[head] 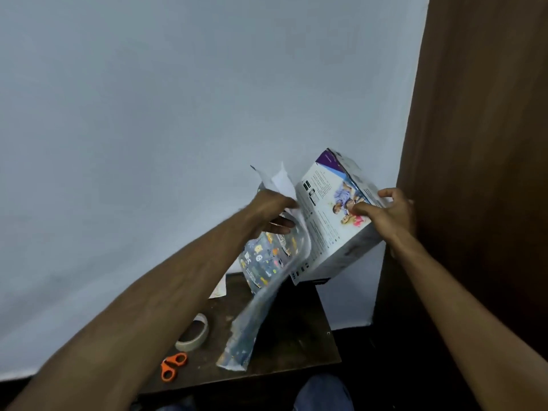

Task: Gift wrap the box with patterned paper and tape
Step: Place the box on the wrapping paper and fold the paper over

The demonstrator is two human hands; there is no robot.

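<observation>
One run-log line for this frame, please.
left hand: holds patterned paper | right hand: grips box, tilted | tape roll, scissors: on table

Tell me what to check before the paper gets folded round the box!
1. Box held firmly: ok, right hand grips its edge, lifted off the table.
2. Patterned paper held: ok, left hand grips it.
3. Paper flat and smooth: not ok, it hangs curled.
4. Tape roll within reach: ok, lies on the table.
5. Scissors handy: ok, beside the tape.
6. Paper big enough: cannot tell.
</observation>
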